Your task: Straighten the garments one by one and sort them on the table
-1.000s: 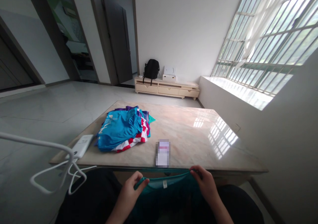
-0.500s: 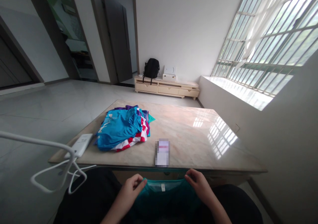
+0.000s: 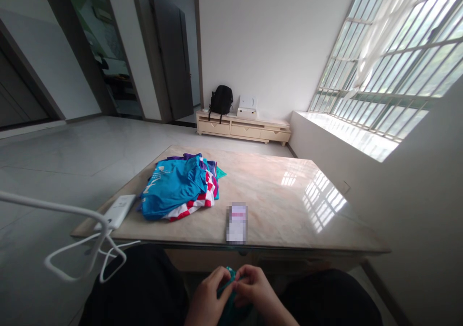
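Observation:
Low in the head view, below the table's near edge, my left hand (image 3: 209,297) and my right hand (image 3: 253,287) meet over my lap. Both pinch a teal garment (image 3: 227,301), bunched up between them and mostly hidden by the fingers. On the marble table (image 3: 282,196) lies a pile of clothes (image 3: 179,187) with a blue shirt on top and a red-and-white checked one under it. A small blurred rectangular item (image 3: 237,223) lies near the table's front edge, just ahead of my hands.
A white power bank (image 3: 119,211) sits at the table's left corner, with a white cable (image 3: 83,249) looping off the edge. A low cabinet (image 3: 243,128) with a black backpack (image 3: 221,100) stands against the far wall. A barred window is on the right.
My hands were spread apart holding the teal garment stretched by its collar. They have come together in the middle and dropped lower, with the garment folded up between them.

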### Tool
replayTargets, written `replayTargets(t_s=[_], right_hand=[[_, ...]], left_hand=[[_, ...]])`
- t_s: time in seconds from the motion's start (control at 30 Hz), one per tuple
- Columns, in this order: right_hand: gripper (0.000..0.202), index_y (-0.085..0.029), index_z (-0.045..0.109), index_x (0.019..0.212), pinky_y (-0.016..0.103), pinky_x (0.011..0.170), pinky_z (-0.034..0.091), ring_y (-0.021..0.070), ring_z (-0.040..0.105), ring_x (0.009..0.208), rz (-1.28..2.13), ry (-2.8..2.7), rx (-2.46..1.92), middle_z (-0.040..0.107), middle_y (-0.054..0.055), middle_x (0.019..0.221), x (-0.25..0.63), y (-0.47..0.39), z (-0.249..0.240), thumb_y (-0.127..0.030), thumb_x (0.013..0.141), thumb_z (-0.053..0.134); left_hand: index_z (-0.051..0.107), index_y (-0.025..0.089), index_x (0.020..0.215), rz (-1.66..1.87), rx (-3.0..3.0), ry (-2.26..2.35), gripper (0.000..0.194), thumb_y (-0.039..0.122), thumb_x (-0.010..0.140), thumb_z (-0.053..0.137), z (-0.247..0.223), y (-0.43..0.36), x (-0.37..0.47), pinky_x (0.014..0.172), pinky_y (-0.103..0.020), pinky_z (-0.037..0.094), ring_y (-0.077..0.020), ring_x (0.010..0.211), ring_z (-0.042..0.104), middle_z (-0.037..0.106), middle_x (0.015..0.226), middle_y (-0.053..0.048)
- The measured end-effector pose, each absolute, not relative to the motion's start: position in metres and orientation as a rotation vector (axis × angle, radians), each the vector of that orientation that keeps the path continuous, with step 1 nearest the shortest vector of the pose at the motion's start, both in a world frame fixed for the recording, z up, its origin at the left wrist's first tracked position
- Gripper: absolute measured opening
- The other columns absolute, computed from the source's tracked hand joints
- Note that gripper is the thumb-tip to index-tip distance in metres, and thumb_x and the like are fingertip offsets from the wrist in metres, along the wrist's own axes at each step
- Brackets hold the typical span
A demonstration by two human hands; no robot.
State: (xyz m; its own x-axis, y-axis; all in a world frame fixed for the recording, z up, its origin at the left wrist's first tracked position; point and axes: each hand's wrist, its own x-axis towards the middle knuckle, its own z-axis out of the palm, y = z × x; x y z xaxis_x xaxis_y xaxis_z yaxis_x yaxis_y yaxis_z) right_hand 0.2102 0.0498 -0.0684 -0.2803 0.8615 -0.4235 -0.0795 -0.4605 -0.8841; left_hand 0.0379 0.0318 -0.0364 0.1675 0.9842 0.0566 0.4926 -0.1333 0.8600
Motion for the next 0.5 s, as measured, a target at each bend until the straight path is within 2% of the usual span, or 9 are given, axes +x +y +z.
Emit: replayTargets(t_s=[0.17,0.4,0.5], right_hand=[[0.067,-0.018,0.059,0.085,0.03,0.058,0.057,0.0214,0.074,0.059,1.833,-0.922,-1.32,0.074,0.002,0.068,0.2115,0.0499,-0.0717,-0.066,0.049,0.089],[0.07,-0.019,0.057,0.087,0.028,0.057,0.055,0.0228,0.076,0.063,1.803,-0.947,-1.299,0.076,0.003,0.068,0.2117,0.0503,-0.064,-0.066,0.047,0.09],[0.072,-0.019,0.055,0.086,0.027,0.055,0.053,0.022,0.075,0.062,1.782,-0.958,-1.3,0.075,0.002,0.066,0.2116,0.0502,-0.0641,-0.067,0.045,0.09]], left_hand=[[0.066,0.025,0.079,0.779,1.873,1.453,0.011,0.022,0.089,0.062,-0.0382,0.0322,0.0336,0.074,-0.022,0.045,-0.0169,0.082,0.069,0.068,0.085,0.002],[0.072,0.026,0.083,0.727,1.887,1.503,0.011,0.022,0.09,0.063,-0.0396,0.034,0.0309,0.075,-0.023,0.047,-0.0177,0.082,0.07,0.071,0.086,0.001],[0.074,0.026,0.085,0.746,1.876,1.412,0.02,0.026,0.095,0.056,-0.0383,0.0343,0.0315,0.077,-0.024,0.049,-0.0184,0.084,0.07,0.072,0.086,-0.001]])
